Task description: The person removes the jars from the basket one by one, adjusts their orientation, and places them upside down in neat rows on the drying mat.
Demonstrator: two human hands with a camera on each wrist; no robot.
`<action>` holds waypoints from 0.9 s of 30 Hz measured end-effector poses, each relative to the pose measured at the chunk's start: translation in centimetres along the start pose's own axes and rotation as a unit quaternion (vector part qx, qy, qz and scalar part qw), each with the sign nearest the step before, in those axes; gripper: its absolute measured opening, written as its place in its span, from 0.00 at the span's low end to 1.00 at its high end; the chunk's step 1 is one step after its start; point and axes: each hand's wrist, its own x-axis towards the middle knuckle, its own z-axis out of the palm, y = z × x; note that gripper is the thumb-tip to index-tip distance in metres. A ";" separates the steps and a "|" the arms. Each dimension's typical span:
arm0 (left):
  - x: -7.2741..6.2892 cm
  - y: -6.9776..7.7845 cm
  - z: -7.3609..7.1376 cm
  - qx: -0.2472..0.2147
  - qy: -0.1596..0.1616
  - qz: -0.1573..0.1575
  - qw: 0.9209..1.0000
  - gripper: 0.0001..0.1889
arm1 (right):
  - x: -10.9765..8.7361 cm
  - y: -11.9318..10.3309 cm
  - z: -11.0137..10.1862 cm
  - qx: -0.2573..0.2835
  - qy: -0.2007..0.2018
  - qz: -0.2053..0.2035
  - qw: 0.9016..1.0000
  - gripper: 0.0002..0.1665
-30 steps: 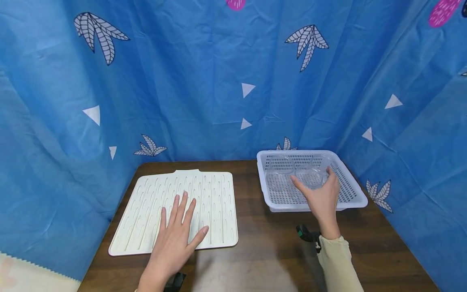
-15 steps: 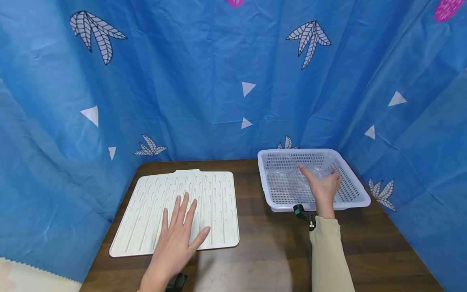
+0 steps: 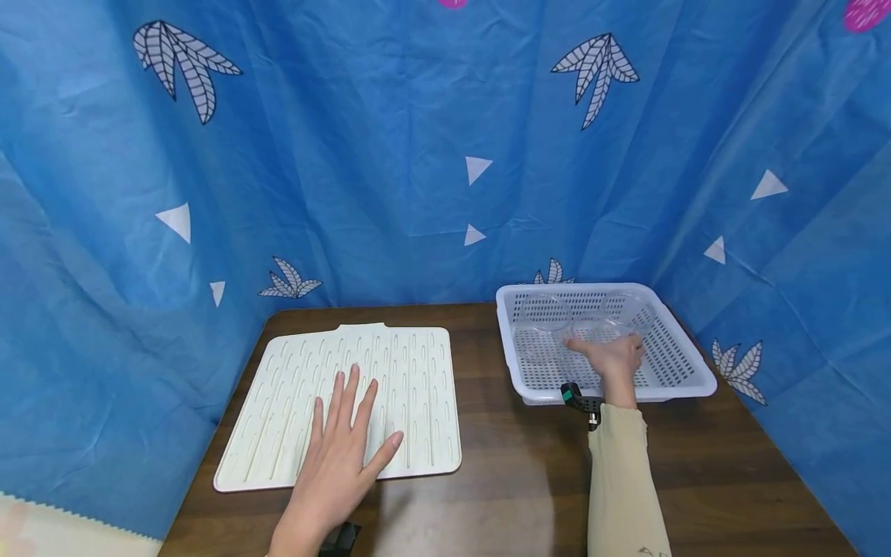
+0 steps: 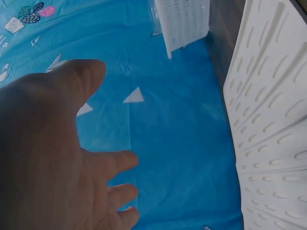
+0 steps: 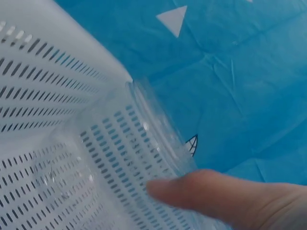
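My left hand (image 3: 334, 464) is spread wide over the front part of a white ridged drying mat (image 3: 418, 387), its fingers straight and nothing in them. In the left wrist view the thumb and fingertips (image 4: 122, 163) point away from the mat, which stands at the right of that view. My right hand (image 3: 612, 360) reaches into a pale slotted plastic basket (image 3: 515, 371), thumb and fingers bent around the sides of the front clear cup (image 3: 595, 329). From the right wrist, the thumb (image 5: 192, 189) lies across the see-through cup wall (image 5: 110, 124); the other fingers are hidden there.
Two more clear cups stand behind in the basket, one at the back left (image 3: 546, 309) and one at the back right (image 3: 626, 305). A brown wooden table (image 3: 480, 433) bears mat and basket. A blue patterned curtain (image 3: 390, 155) closes off the back and sides.
My right hand has moved forward and inward over the basket, then lowered, its thumb and fingers coming around the front cup. The left hand has stayed nearly still; the head view shifted slightly.
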 end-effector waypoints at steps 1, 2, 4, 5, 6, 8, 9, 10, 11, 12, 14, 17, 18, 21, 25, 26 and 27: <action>0.0 0.0 0.0 -0.001 0.000 -0.002 1.000 0.46 | 0.0 0.0 0.0 -0.001 -0.003 0.003 1.000 0.84; 0.0 0.0 0.0 -0.003 -0.001 -0.003 1.000 0.47 | 0.0 0.0 0.0 -0.005 -0.005 0.005 1.000 0.83; 0.0 -0.1 -0.1 -0.004 0.000 -0.003 1.000 0.47 | 0.0 0.0 0.0 -0.010 -0.008 0.009 1.000 0.83; 0.0 -0.1 -0.1 -0.004 0.001 -0.003 1.000 0.47 | 0.0 0.0 0.1 -0.013 -0.008 0.010 1.000 0.83; 0.0 -0.1 -0.1 -0.003 0.002 -0.002 1.000 0.47 | 0.1 0.0 0.1 -0.015 -0.006 0.010 1.000 0.83; 0.1 -0.1 -0.1 -0.001 0.004 0.001 1.000 0.47 | 0.1 0.0 0.1 -0.022 -0.004 0.011 1.000 0.83; 0.1 -0.2 -0.1 0.000 0.006 0.002 1.000 0.47 | 0.1 0.0 0.1 -0.026 -0.004 0.012 1.000 0.83; 0.1 -0.2 -0.1 0.000 0.007 0.002 1.000 0.47 | 0.1 0.0 0.1 -0.028 -0.002 0.014 1.000 0.83; 0.1 -0.2 -0.2 0.002 0.008 0.002 1.000 0.47 | 0.1 0.0 0.1 -0.029 0.000 0.014 0.999 0.83; 0.1 -0.3 -0.2 0.002 0.009 0.002 1.000 0.47 | 0.2 0.1 0.1 -0.028 0.001 0.015 0.999 0.82; 0.2 -0.4 -0.3 0.001 0.010 0.000 1.000 0.47 | 0.2 0.1 0.1 -0.028 0.005 0.015 0.999 0.82; 0.3 -0.5 -0.4 0.002 0.012 -0.003 1.000 0.49 | 0.2 0.2 0.2 -0.023 0.015 0.009 1.000 0.81; 0.3 -0.5 -0.5 0.002 0.012 -0.004 1.000 0.49 | 0.2 0.2 0.2 -0.023 0.018 0.007 1.000 0.80; 0.4 -0.6 -0.6 0.005 0.011 -0.006 1.000 0.51 | 0.2 0.1 0.4 -0.016 0.024 0.004 1.000 0.79; 0.4 -0.6 -0.6 0.012 0.013 -0.005 1.000 0.52 | 0.0 0.1 0.3 -0.012 0.029 0.002 0.999 0.79; 0.4 -0.6 -0.6 0.013 0.015 -0.004 1.000 0.52 | 0.0 0.1 0.3 -0.012 0.031 0.002 0.999 0.78; 0.4 -0.6 -0.6 0.014 0.017 -0.003 1.000 0.52 | 0.0 0.1 0.3 -0.013 0.032 0.002 0.999 0.78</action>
